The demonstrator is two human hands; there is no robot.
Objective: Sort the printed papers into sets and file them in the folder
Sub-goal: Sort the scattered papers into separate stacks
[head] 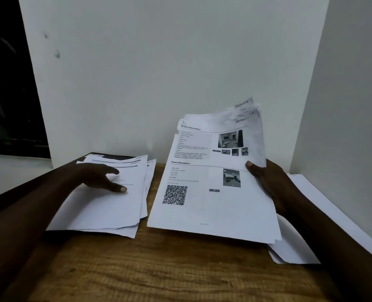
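The right hand (265, 182) grips the paper stack (213, 212); the left hand (102, 177) lies flat on the sorted pile (113, 210). Read each label first.

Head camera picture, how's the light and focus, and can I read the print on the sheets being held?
Head view: dim, flat light, no glare; left hand and right hand come out very dark. Head view: small print on the held sheets is too soft to read; headings and the QR code stand out. Head view: soft shadow on the table under the left pile.
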